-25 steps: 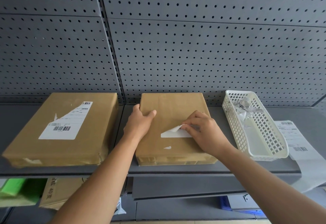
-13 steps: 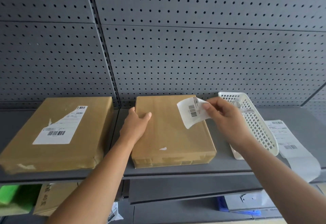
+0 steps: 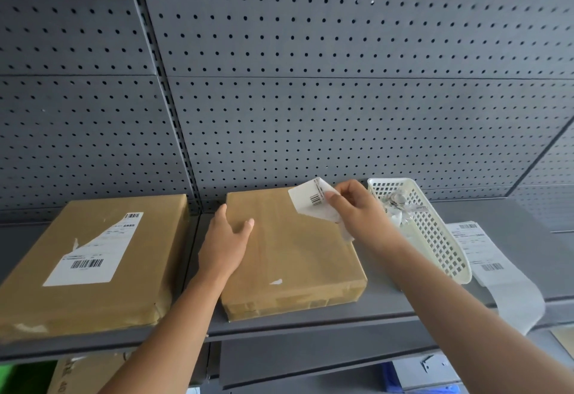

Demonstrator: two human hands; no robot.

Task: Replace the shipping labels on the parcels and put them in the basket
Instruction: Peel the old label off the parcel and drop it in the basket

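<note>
Shipping label [image 3: 310, 202] pinched at one edge between thumb and curled fingers of right hand [image 3: 357, 212], lifted clear of middle parcel [image 3: 295, 254] and hanging above that parcel's far right corner, just beside white basket [image 3: 442, 249]. Looks held high to keep the sticky back from catching the brown wrapping again, and close to the basket probably for dropping among crumpled scraps [image 3: 395, 204] lying inside. Shows white, curled over on itself, barcode turned toward the camera, lower end trailing under the wrist. Left hand [image 3: 225, 244] resting on the same parcel's left edge, fingers fairly straight, thumb spread onto the top, pressing rather than clutching; seems meant to pin the box against the pull of peeling. Top of that parcel bare brown paper, save one small white remnant [image 3: 275, 282] near the front. Left parcel [image 3: 93, 300] lying apart on grey shelf [image 3: 310, 320], wearing a torn label [image 3: 93, 257] not yet removed. Strip of fresh labels [image 3: 490, 266] draped over the shelf's front edge beyond the basket, within easy reach for sticking next
</note>
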